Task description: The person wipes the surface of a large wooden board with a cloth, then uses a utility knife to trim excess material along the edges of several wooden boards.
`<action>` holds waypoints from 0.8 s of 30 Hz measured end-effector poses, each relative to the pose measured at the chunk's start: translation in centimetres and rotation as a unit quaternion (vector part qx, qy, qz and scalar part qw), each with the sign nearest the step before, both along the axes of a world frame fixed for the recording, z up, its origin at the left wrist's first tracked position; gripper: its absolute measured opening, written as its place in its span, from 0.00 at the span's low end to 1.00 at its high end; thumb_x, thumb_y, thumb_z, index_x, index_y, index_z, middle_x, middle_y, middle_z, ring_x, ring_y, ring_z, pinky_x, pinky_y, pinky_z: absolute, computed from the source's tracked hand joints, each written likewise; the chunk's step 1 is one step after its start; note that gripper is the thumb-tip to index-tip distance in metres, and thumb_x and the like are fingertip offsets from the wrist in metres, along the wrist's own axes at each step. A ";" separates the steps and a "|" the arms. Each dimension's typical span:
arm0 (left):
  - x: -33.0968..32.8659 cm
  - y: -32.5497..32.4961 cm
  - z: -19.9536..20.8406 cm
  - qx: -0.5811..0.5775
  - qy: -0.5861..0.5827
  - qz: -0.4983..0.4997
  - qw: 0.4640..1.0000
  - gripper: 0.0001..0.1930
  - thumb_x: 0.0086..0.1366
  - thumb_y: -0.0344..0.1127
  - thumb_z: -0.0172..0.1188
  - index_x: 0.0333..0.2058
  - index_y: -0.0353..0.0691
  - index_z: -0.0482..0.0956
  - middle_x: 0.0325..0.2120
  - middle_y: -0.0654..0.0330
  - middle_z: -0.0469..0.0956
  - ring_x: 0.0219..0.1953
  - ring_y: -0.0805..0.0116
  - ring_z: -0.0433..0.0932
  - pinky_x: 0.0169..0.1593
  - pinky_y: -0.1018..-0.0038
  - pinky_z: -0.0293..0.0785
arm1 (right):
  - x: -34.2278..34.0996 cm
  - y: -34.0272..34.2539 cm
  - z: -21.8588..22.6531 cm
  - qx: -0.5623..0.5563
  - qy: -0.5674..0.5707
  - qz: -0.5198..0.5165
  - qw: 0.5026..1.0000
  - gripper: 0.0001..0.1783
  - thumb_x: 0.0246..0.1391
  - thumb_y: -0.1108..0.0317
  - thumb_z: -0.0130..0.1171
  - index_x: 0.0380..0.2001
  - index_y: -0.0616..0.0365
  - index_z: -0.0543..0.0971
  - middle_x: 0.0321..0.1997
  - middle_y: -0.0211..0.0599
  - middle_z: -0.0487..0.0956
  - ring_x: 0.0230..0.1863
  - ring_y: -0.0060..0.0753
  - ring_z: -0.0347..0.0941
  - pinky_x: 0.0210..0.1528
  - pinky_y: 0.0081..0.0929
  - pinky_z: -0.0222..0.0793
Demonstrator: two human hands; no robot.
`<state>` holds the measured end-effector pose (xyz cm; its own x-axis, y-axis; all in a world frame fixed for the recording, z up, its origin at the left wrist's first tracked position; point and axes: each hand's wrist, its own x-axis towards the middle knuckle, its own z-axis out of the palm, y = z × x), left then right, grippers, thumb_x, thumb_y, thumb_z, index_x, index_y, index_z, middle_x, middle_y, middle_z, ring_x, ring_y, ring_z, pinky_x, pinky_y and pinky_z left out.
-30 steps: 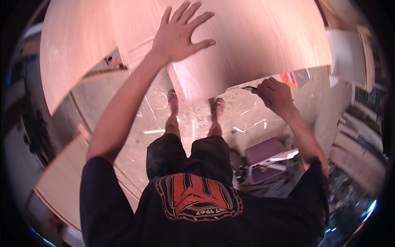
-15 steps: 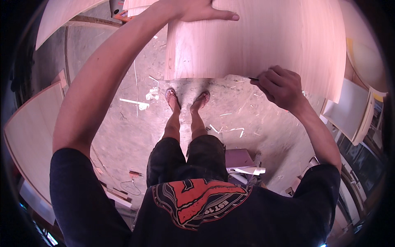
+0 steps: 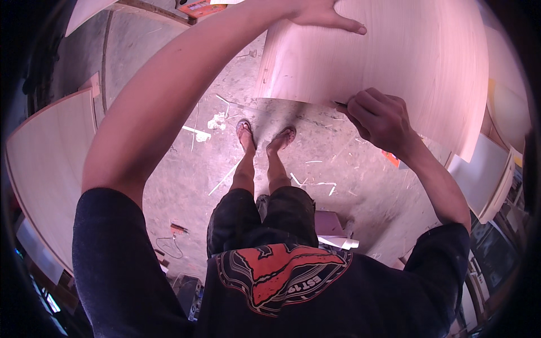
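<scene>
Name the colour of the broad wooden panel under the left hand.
The broad wooden panel looks pale pinkish beige, finely streaked; best in head view.

Pink-lit, littered concrete floor

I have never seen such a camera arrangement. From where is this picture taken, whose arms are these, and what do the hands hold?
There is no machine here: these are a person's own bare arms. The camera is worn on the head and looks down, so you see the person's dark shirt, shorts and feet from above. Its wide fisheye lens bends straight edges.

The left hand appears to lie on a pale wood-grained panel, thumb stretched out; the picture's top edge cuts off its fingers. The right hand is closed around a small dark tool, its tip near the panel's lower edge. I cannot tell exactly which tool. White scraps lie on the floor.
</scene>
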<state>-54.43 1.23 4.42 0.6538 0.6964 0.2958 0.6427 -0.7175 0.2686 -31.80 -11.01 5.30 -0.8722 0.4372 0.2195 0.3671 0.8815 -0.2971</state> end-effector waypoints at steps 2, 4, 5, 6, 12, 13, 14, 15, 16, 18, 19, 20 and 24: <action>-0.1 -0.1 -0.2 0.011 0.002 0.005 1.000 0.41 0.53 0.65 0.51 0.60 0.46 0.61 0.62 0.48 0.56 0.66 0.52 0.51 0.66 0.53 0.44 | -0.6 0.1 -0.1 -0.004 0.010 0.005 1.000 0.07 0.41 0.69 0.63 0.24 0.53 0.74 0.26 0.24 0.69 0.25 0.23 0.68 0.21 0.23 0.67; 0.0 0.1 -0.3 0.007 0.001 0.006 1.000 0.41 0.53 0.65 0.51 0.60 0.46 0.61 0.62 0.48 0.56 0.66 0.52 0.51 0.66 0.53 0.44 | -1.3 0.2 -0.2 -0.009 0.018 0.007 1.000 0.07 0.41 0.69 0.63 0.25 0.53 0.74 0.26 0.24 0.69 0.26 0.24 0.68 0.21 0.24 0.67; 0.0 0.1 -0.2 0.001 0.001 0.007 1.000 0.41 0.54 0.65 0.51 0.60 0.46 0.61 0.62 0.48 0.56 0.66 0.52 0.51 0.66 0.53 0.45 | -1.7 0.3 -0.1 -0.012 0.009 0.007 1.000 0.07 0.41 0.69 0.62 0.25 0.53 0.74 0.27 0.24 0.69 0.26 0.24 0.68 0.21 0.24 0.67; 0.1 0.0 -0.2 0.000 0.002 0.008 1.000 0.41 0.54 0.65 0.51 0.60 0.46 0.61 0.62 0.48 0.56 0.66 0.52 0.51 0.66 0.53 0.45 | -2.1 0.3 -0.1 -0.015 0.000 0.006 1.000 0.07 0.42 0.69 0.62 0.26 0.53 0.75 0.27 0.24 0.70 0.27 0.24 0.69 0.21 0.24 0.68; 0.1 0.0 0.0 -0.009 0.003 0.003 1.000 0.40 0.54 0.65 0.51 0.60 0.45 0.61 0.62 0.48 0.56 0.66 0.52 0.51 0.66 0.53 0.45 | -4.5 0.3 -0.2 -0.022 -0.003 0.013 1.000 0.07 0.43 0.68 0.60 0.29 0.52 0.76 0.28 0.24 0.71 0.28 0.25 0.71 0.23 0.25 0.69; 0.1 0.0 0.0 -0.007 -0.003 0.002 1.000 0.40 0.54 0.65 0.51 0.60 0.45 0.61 0.62 0.48 0.56 0.66 0.53 0.51 0.66 0.53 0.45 | -4.9 0.3 -0.2 -0.022 -0.003 0.013 1.000 0.07 0.43 0.68 0.60 0.29 0.52 0.76 0.28 0.24 0.71 0.28 0.25 0.71 0.23 0.25 0.69; 0.0 -0.1 -0.1 -0.006 -0.007 0.002 1.000 0.40 0.54 0.65 0.51 0.60 0.45 0.61 0.62 0.48 0.56 0.66 0.53 0.51 0.66 0.53 0.45 | -5.3 0.4 -0.3 -0.025 0.002 0.016 1.000 0.07 0.44 0.68 0.60 0.29 0.52 0.76 0.28 0.25 0.71 0.28 0.25 0.71 0.23 0.25 0.69; 0.0 0.0 -0.1 -0.006 -0.006 0.004 1.000 0.40 0.54 0.65 0.51 0.60 0.45 0.61 0.62 0.48 0.56 0.66 0.53 0.51 0.66 0.53 0.45 | -5.7 0.4 -0.3 -0.028 0.007 0.019 0.999 0.07 0.44 0.68 0.59 0.29 0.52 0.76 0.28 0.25 0.71 0.28 0.26 0.71 0.23 0.26 0.70; 0.0 0.0 -0.1 -0.005 -0.007 0.004 1.000 0.40 0.54 0.65 0.51 0.60 0.45 0.61 0.62 0.48 0.56 0.66 0.53 0.51 0.66 0.53 0.45 | -5.9 0.5 -0.4 -0.028 0.009 0.021 0.999 0.07 0.44 0.68 0.59 0.29 0.52 0.76 0.28 0.25 0.71 0.28 0.26 0.71 0.23 0.26 0.70; 0.0 0.1 -0.4 -0.005 -0.008 0.004 1.000 0.40 0.54 0.65 0.50 0.60 0.45 0.61 0.62 0.48 0.56 0.66 0.52 0.51 0.66 0.53 0.45 | -6.4 0.5 -0.4 -0.024 -0.008 0.022 0.999 0.06 0.44 0.67 0.59 0.29 0.52 0.75 0.28 0.26 0.70 0.27 0.26 0.72 0.22 0.26 0.70; -0.1 0.1 -0.5 0.001 -0.005 0.006 1.000 0.40 0.54 0.65 0.50 0.60 0.45 0.61 0.62 0.48 0.56 0.66 0.53 0.51 0.66 0.53 0.45 | -6.7 0.4 -0.4 -0.025 -0.007 0.023 0.999 0.06 0.44 0.67 0.59 0.29 0.52 0.75 0.28 0.26 0.70 0.27 0.26 0.72 0.22 0.26 0.70; 0.0 0.0 -0.4 0.008 -0.004 0.007 1.000 0.40 0.54 0.66 0.49 0.60 0.45 0.61 0.62 0.48 0.56 0.66 0.53 0.51 0.66 0.53 0.45 | -6.7 0.4 -0.4 -0.021 0.005 0.023 1.000 0.06 0.44 0.67 0.58 0.28 0.52 0.75 0.27 0.27 0.70 0.27 0.26 0.72 0.22 0.27 0.70; -0.1 0.1 -0.2 -0.003 0.007 0.005 1.000 0.41 0.54 0.66 0.49 0.60 0.45 0.61 0.62 0.48 0.55 0.66 0.53 0.50 0.67 0.53 0.44 | -7.2 0.6 -0.5 -0.016 0.008 0.029 0.999 0.05 0.45 0.67 0.58 0.28 0.53 0.75 0.28 0.27 0.70 0.28 0.26 0.73 0.22 0.27 0.70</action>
<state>-54.48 1.28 4.26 0.6513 0.7043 0.2825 0.6535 -0.7098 0.2630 -38.97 -10.43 4.78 -0.8932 0.3923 0.2196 0.3101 0.8913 -0.3308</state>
